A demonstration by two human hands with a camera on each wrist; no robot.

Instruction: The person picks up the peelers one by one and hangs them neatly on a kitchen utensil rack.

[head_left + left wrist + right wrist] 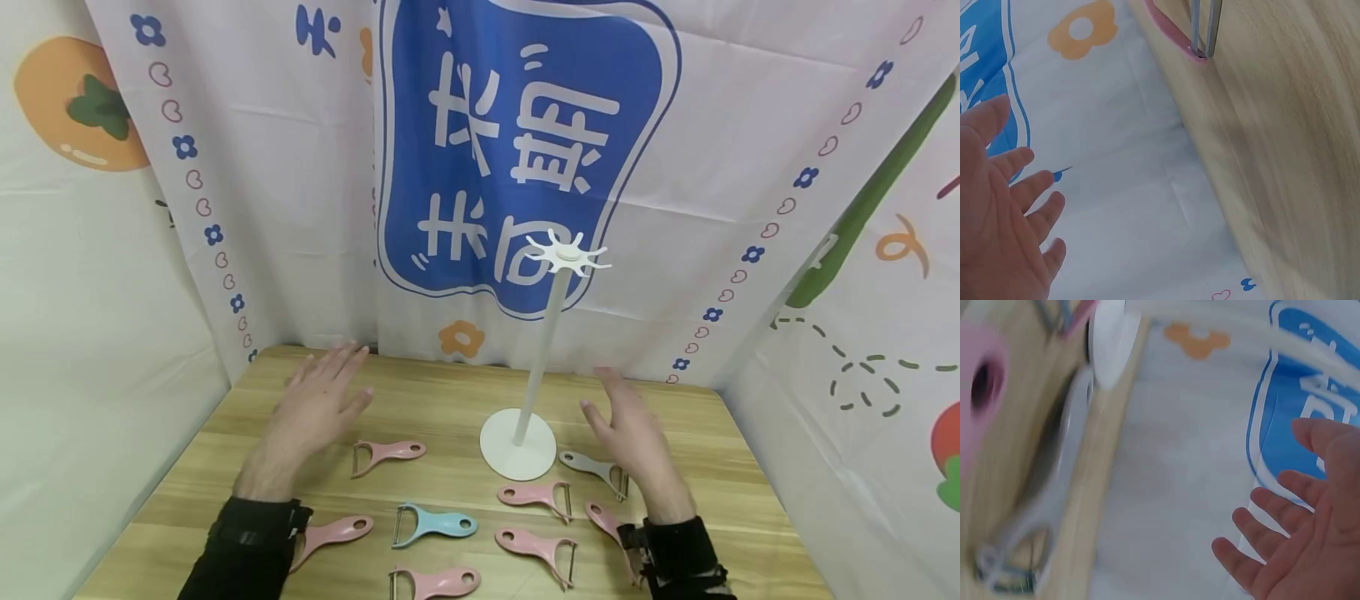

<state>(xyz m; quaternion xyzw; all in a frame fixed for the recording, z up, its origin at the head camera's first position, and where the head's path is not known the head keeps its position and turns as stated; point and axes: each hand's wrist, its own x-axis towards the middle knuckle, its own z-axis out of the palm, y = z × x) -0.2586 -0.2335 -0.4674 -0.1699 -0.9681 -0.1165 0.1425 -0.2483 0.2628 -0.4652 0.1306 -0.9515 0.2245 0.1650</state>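
My left hand (pixel 318 404) hovers over the left part of the wooden table with fingers extended and nothing in it. Nearest to it lies a pink peeler (pixel 393 451); another pink peeler (pixel 337 531) is by the left wrist. On the other side my right hand (pixel 630 425) is also empty, its fingers spread in the right wrist view. Close to it lie a grey peeler (pixel 588 463) and a pink peeler (pixel 604 518), partly hidden by the wrist. Between the hands stands a white rack (pixel 553 325) with a round base and a ring of hooks on top.
A blue peeler (pixel 442 523) and further pink peelers (pixel 528 542) lie spread over the front of the wooden table (pixel 442 400). A printed white cloth (pixel 300 208) hangs behind the table's back edge, with cloth walls on both sides.
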